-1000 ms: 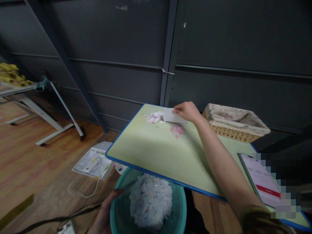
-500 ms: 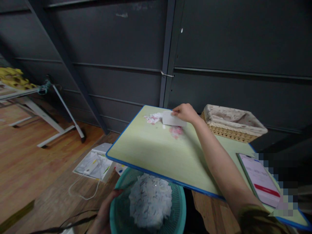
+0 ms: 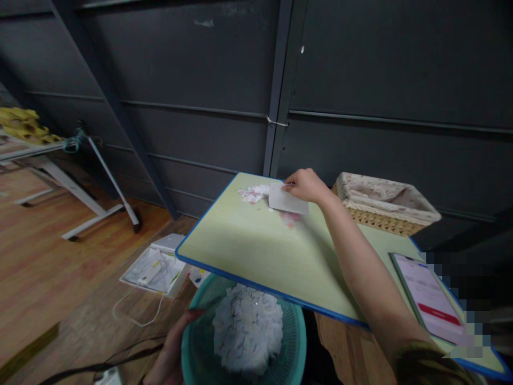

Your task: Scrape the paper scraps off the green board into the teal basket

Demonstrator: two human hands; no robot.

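Note:
My right hand (image 3: 306, 185) pinches a white rectangular card (image 3: 287, 200) by its upper edge, tilted over the pale green tabletop (image 3: 240, 240). Left of the card lies a small heap of white and pinkish paper scraps (image 3: 253, 194). A pink printed patch (image 3: 291, 218) shows just below the card, partly covered by it. Down at the lower left, my left hand (image 3: 176, 342) grips the rim of a teal plastic basket (image 3: 296, 342); its fingers are partly hidden. White shredded paper (image 3: 248, 329) is piled inside this basket.
A wicker basket with a cloth liner (image 3: 385, 203) stands at the table's back right. A phone (image 3: 428, 299) lies by the right edge. On the floor to the left sits an open white box (image 3: 154, 272) with a cable. A dark metal wall (image 3: 200, 64) rises behind.
The card in my right hand has tipped so its lower edge comes down over more of the pink patch. My left hand stays at the teal basket.

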